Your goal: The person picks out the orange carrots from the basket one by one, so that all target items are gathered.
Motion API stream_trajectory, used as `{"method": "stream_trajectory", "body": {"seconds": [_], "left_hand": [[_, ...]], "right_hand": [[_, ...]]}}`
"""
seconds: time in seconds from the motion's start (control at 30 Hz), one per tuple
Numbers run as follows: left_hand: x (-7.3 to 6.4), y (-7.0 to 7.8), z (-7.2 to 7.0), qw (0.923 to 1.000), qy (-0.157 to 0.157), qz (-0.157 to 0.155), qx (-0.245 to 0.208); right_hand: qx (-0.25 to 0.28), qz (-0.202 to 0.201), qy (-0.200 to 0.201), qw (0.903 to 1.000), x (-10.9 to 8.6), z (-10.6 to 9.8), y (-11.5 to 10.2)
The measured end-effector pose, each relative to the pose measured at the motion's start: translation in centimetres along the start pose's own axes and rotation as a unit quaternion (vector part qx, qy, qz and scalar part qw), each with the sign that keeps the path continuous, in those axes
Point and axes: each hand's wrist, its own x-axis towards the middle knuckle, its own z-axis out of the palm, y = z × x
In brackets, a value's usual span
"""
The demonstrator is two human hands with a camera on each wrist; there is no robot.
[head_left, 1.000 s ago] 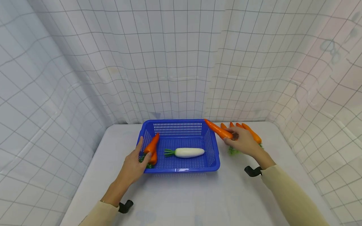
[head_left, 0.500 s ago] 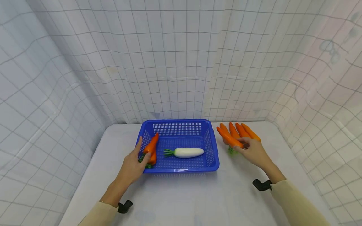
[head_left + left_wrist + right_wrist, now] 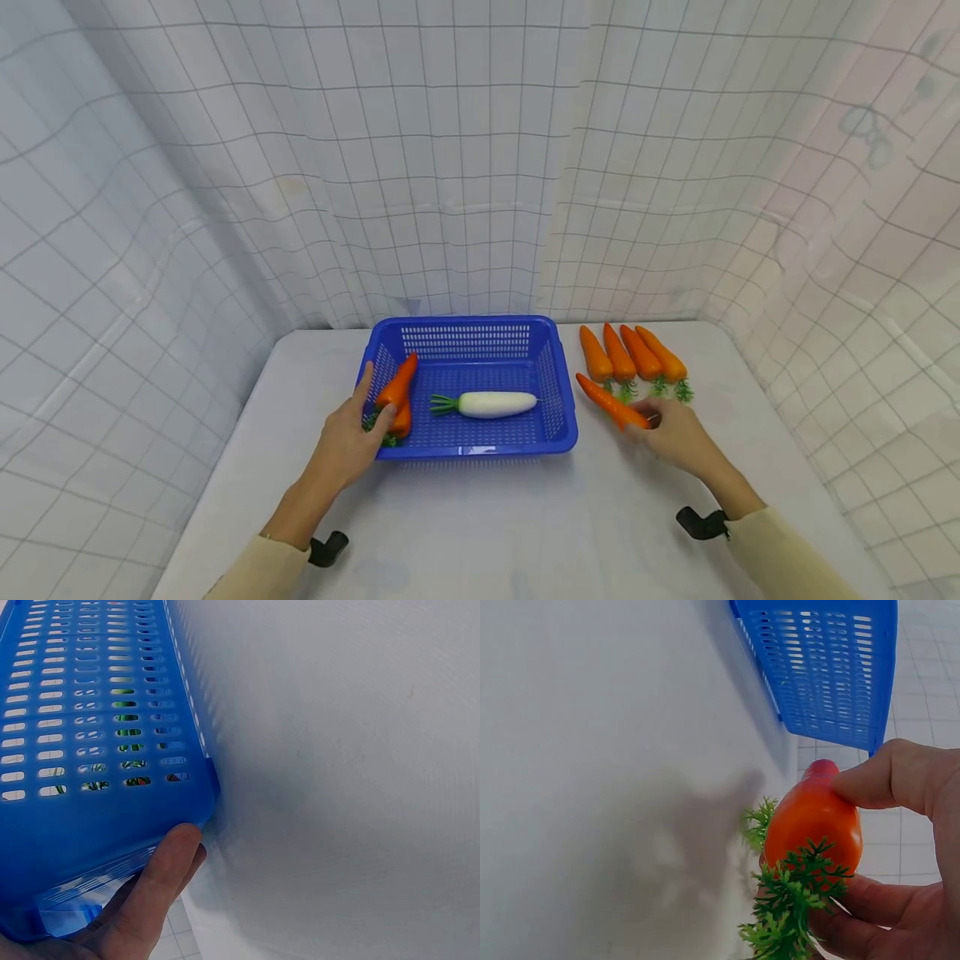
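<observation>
The carrot (image 3: 609, 404) is right of the basket (image 3: 525, 450), apart from it, tip pointing far and left. The fingers and thumb of my right hand (image 3: 670, 435) pinch its thick end, beside the leaves (image 3: 787, 900). It looks light, stiff and smooth, perhaps slippery; the thick end seems the best hold, the leaves too flimsy to lift by. Four other carrots (image 3: 642, 354) lie just beyond it, near the far edge of the surface (image 3: 525, 533), so I have little room that way and more on the near side. The basket's right wall stands between my carrot and the white radish (image 3: 497, 405). My left hand (image 3: 348, 437) grips the basket's near left corner, beside more carrots inside (image 3: 397, 390).
</observation>
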Motion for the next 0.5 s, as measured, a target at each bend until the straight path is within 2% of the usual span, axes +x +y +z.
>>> {"method": "stream_trajectory", "body": {"seconds": [0.13,0.37,0.47,0.5], "left_hand": [[0.0,0.0,-0.1,1.0,0.0,-0.001,-0.004],[-0.1,0.0,-0.2,1.0,-0.002,-0.002,-0.001],[-0.1,0.1,-0.1,1.0,-0.002,-0.003,-0.002],[-0.1,0.1,-0.1,1.0,-0.003,-0.003,-0.002]], "right_hand": [[0.013,0.019,-0.019,0.9995,-0.5,0.4,0.0],[0.017,0.01,-0.03,0.9994,-0.7,1.7,0.8],[0.017,0.029,-0.037,0.9988,-0.8,2.2,0.6],[0.016,0.046,-0.041,0.998,-1.0,2.1,-0.1]]}}
